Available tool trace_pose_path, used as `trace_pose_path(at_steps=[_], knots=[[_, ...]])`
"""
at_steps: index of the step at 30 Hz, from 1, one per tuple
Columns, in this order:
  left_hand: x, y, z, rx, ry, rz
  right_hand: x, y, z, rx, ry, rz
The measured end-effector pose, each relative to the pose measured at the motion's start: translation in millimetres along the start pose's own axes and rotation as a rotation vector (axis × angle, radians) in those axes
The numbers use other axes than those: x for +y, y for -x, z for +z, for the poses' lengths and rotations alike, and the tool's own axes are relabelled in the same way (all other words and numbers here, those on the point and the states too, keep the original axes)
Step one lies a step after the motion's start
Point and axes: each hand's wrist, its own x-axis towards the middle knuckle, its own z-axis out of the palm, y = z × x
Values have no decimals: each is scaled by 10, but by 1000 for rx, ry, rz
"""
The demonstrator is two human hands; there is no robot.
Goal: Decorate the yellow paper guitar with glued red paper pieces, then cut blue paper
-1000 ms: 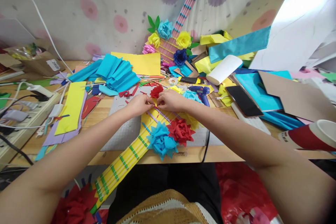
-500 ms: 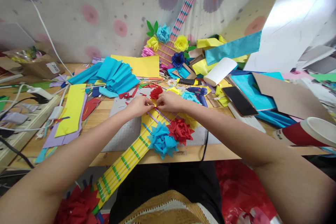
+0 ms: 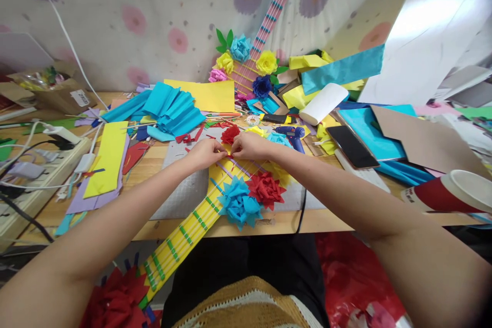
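Observation:
A yellow paper guitar [image 3: 200,215] lies slanted on the table, its neck reaching over the front edge. My left hand [image 3: 209,154] and my right hand [image 3: 249,146] almost meet over its body, fingers pinched. Between the fingertips shows a narrow red strip [image 3: 231,156], lying against the guitar; its ends are hidden by my fingers. Just behind the hands is a small red paper flower [image 3: 230,134]. Nearer to me, a blue paper flower [image 3: 240,204] and a larger red flower [image 3: 266,188] sit on the guitar's lower edge.
A blue glue gun [image 3: 292,136] lies right of my hands, with a phone [image 3: 352,146] and a paper cup [image 3: 449,192] farther right. Folded blue paper [image 3: 175,113] lies behind left. A pink paper guitar [image 3: 265,31] leans on the wall. A power strip [image 3: 46,184] is far left.
The view has shifted slightly, moving the scene a little to the right. Both hands keep their pinch at the same place on the guitar.

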Motion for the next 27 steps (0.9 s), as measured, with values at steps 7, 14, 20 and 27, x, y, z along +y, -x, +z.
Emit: trace_pose_path(at_steps=[7,14,20,27], knots=[[98,6,-27,21,-77,23,12,-2,14,56,30,-11],[92,-10,15,64,-136,47,5,4,1,67,19,-17],[93,-2,18,120,-106,21,-12,37,-36,105,-11,2],[80,-14,42,180,-9,7,29,31,31,179,0,23]])
